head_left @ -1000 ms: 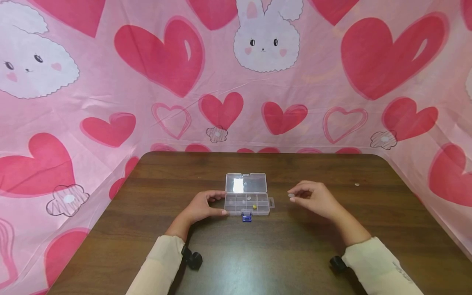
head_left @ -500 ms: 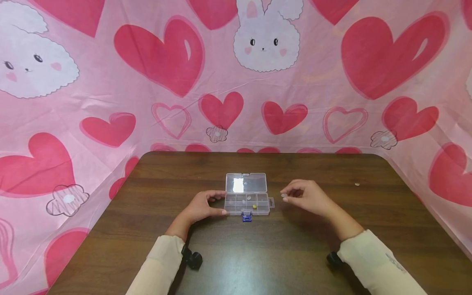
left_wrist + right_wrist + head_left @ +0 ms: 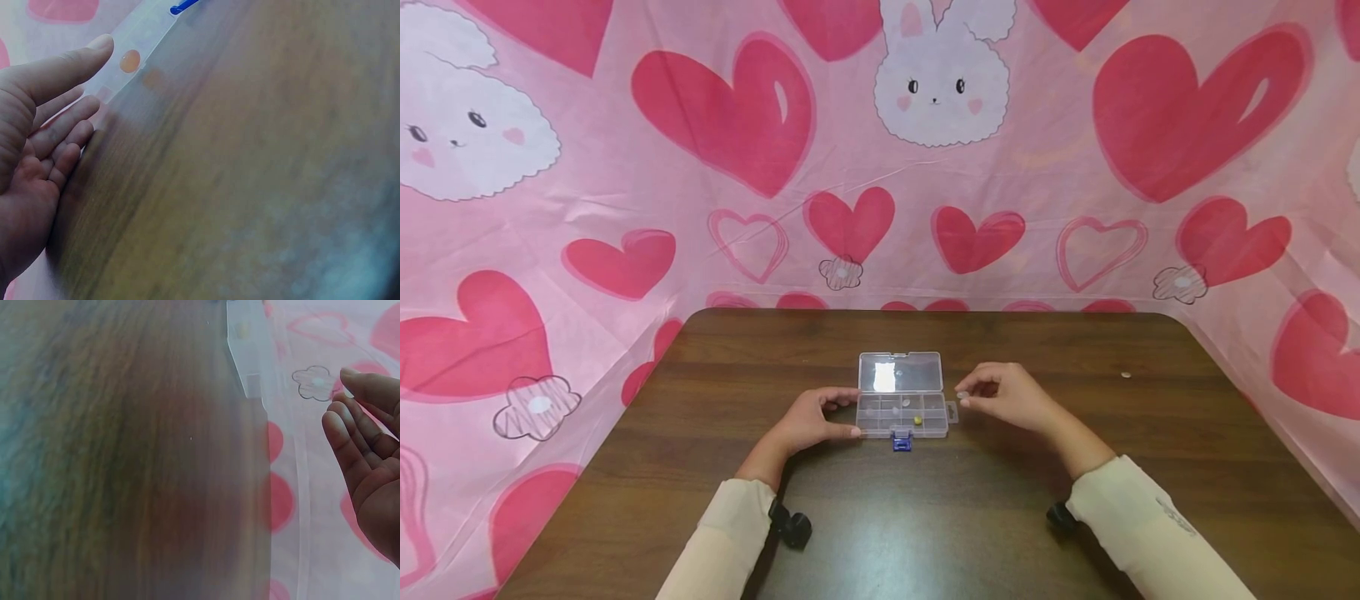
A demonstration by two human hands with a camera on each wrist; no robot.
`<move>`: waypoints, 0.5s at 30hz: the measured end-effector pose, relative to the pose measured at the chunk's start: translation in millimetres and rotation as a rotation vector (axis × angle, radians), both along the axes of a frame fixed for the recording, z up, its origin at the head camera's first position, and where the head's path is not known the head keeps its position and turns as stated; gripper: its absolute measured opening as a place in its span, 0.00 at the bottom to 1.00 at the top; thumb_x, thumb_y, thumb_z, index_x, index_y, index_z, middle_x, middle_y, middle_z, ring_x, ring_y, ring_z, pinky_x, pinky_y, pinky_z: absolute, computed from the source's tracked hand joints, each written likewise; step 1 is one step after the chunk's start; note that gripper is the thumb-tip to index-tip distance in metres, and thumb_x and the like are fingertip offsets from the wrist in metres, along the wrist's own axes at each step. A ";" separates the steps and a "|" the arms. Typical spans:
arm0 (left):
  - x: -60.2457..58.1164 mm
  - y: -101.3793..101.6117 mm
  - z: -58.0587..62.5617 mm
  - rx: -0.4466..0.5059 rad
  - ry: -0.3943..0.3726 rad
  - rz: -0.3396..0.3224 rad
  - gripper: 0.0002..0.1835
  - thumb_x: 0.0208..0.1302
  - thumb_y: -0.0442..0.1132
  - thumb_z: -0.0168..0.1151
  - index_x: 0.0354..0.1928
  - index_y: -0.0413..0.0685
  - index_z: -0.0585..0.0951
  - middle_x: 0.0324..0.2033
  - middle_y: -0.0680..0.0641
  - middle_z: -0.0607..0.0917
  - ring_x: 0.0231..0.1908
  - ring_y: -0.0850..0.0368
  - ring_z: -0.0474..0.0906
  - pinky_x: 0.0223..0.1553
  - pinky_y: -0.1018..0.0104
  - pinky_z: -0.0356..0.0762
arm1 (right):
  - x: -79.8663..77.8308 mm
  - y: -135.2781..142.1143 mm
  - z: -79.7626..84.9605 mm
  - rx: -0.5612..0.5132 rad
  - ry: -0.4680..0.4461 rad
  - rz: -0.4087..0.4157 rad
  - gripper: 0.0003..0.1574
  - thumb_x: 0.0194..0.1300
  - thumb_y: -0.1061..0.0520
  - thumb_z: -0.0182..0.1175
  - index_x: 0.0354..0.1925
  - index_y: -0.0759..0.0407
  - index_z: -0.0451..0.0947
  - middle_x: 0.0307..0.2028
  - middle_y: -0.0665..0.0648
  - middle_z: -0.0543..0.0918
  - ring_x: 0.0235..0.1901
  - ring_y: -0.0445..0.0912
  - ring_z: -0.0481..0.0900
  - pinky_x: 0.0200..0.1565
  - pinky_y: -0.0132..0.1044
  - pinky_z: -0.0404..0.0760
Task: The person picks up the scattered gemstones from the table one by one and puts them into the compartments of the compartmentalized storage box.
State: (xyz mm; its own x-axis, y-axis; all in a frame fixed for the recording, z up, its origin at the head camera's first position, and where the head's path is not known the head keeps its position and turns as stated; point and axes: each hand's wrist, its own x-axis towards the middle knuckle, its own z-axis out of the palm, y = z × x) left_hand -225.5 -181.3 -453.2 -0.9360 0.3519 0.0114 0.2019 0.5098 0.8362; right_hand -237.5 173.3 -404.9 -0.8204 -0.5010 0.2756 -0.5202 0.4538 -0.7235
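A clear plastic compartment box (image 3: 880,432) lies on the table with its lid (image 3: 917,372) raised and its blue latch (image 3: 902,442) facing front. Inside it are a yellow piece (image 3: 918,421), orange-looking in the left wrist view, and a few small pale pieces (image 3: 906,402). My left hand (image 3: 808,425) holds the box's left end, thumb at the front corner and index finger near the hinge. Just beyond the box's right end, my right hand (image 3: 1011,398) pinches a small pale, translucent piece (image 3: 962,395) between thumb and fingers; its exact kind is too small to tell.
Another small pale piece (image 3: 1126,375) lies on the brown wooden table (image 3: 895,517), toward the back right. A hanging tab (image 3: 952,412) sticks out from the box's right end. Pink heart-patterned cloth (image 3: 917,175) surrounds the table's back and sides.
My right hand has moved left with the pale piece, close to the box's right end. The left hand and the box have stayed in place.
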 end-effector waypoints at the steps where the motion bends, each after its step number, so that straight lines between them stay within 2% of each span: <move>1: -0.2 0.0 0.0 -0.004 -0.003 0.003 0.34 0.45 0.49 0.80 0.58 0.50 0.81 0.50 0.52 0.83 0.51 0.52 0.75 0.58 0.52 0.71 | -1.1 -1.3 -0.3 0.003 0.000 0.005 0.10 0.54 0.64 0.73 0.37 0.62 0.87 0.31 0.47 0.84 0.28 0.41 0.78 0.32 0.33 0.79; 9: 0.6 0.7 0.3 -0.007 -0.002 -0.008 0.34 0.47 0.48 0.79 0.58 0.50 0.81 0.51 0.51 0.83 0.51 0.51 0.75 0.58 0.50 0.71 | -8.7 -9.7 -1.5 0.034 -0.003 0.023 0.09 0.54 0.65 0.72 0.37 0.63 0.86 0.30 0.47 0.83 0.27 0.42 0.75 0.31 0.33 0.78; 15: 0.3 0.6 0.3 -0.016 -0.013 0.014 0.34 0.45 0.49 0.80 0.57 0.52 0.81 0.50 0.53 0.83 0.51 0.53 0.75 0.58 0.51 0.71 | -15.3 -15.5 -4.2 0.060 0.008 0.044 0.08 0.54 0.65 0.73 0.35 0.60 0.87 0.29 0.47 0.84 0.27 0.41 0.75 0.31 0.33 0.78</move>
State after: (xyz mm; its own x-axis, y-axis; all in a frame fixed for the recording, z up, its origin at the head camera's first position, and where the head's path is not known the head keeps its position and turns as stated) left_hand -225.2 -180.7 -452.9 -0.9409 0.3386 -0.0062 0.1837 0.5259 0.8305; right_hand -252.8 157.8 -409.0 -0.7952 -0.5520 0.2507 -0.5462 0.4728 -0.6915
